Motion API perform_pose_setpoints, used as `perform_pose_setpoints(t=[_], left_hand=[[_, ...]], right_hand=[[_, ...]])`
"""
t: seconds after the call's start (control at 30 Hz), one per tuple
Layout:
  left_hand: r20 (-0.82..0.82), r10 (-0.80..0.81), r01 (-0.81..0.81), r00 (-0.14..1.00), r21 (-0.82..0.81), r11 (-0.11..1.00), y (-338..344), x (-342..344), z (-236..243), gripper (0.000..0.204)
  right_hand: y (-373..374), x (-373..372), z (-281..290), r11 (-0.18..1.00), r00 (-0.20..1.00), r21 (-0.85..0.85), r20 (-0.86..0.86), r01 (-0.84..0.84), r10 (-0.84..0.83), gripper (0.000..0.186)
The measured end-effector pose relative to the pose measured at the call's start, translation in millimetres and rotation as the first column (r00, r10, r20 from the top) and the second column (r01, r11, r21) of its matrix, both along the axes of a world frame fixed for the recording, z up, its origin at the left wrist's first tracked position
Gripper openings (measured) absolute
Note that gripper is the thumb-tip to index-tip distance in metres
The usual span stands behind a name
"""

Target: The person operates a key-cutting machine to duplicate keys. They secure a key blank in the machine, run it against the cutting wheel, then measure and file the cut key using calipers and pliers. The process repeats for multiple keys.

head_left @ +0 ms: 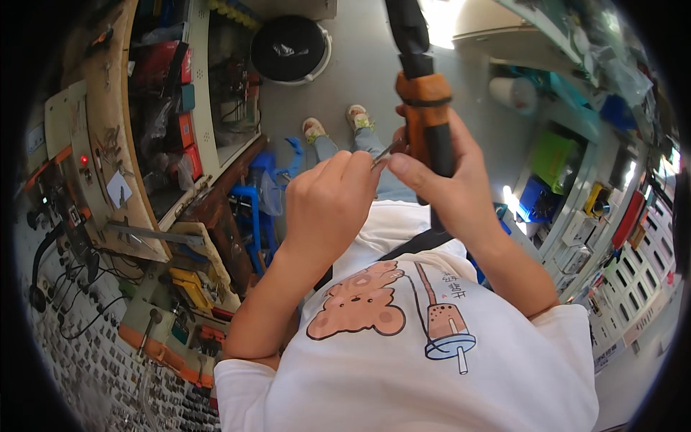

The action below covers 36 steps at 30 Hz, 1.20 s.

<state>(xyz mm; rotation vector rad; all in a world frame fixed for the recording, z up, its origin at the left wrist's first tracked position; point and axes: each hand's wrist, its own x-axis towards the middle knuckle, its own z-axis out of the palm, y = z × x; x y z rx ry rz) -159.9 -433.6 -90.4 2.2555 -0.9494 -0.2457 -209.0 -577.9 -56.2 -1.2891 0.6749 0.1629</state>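
My right hand [453, 183] is wrapped round a long tool with an orange and black handle [425, 97] and a dark upper part [409, 29] that runs out past the top edge. Just left of it, my left hand [331, 198] is closed on a thin metal piece [383, 157], pinched in its curled fingers. The tip of my right thumb lies at that piece, so the two hands nearly meet. What exactly the small piece is cannot be made out. Below the hands is my white printed T-shirt [389, 338].
At left stand an open cabinet [216, 93] with boxes, a wooden board [108, 165] and a wall of many keys [108, 360]. A black round bucket [288, 50] sits on the grey floor [353, 65]. At right are blue and green bins [553, 158] and a white slotted rack [633, 273].
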Motion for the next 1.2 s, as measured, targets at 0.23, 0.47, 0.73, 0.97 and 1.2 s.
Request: perform_pose_setpoints(t=[0.23, 0.47, 0.73, 0.97, 1.2], left_hand=[[0.076, -0.042, 0.043, 0.996, -0.012, 0.999, 0, 1, 27, 0.014], [-0.905, -0.149, -0.304, 0.398, -0.283, 0.909, 9, 3, 49, 0.014], [-0.872, -0.084, -0.556, 0.482, -0.379, 0.74, 7, -3, 48, 0.017], [-0.881, -0.028, -0.646, 0.471, -0.366, 0.67, 2, 0, 53, 0.015], [-0.826, 0.068, -0.649, 0.56, -0.386, 0.655, 0, -1, 50, 0.015]], right_hand=[[12, 2, 15, 0.996, 0.994, 0.064, 0.085, 0.067, -0.072, 0.039], [3, -6, 22, 0.994, 0.99, 0.053, 0.103, -0.099, 0.093, 0.041], [-18, -39, 35, 0.943, 0.942, -0.066, -0.097, -0.327, 0.32, 0.038], [-4, -52, 42, 0.91, 0.894, -0.034, -0.205, -0.413, 0.398, 0.034], [1, -49, 42, 0.906, 0.911, -0.121, -0.143, -0.405, 0.388, 0.03]])
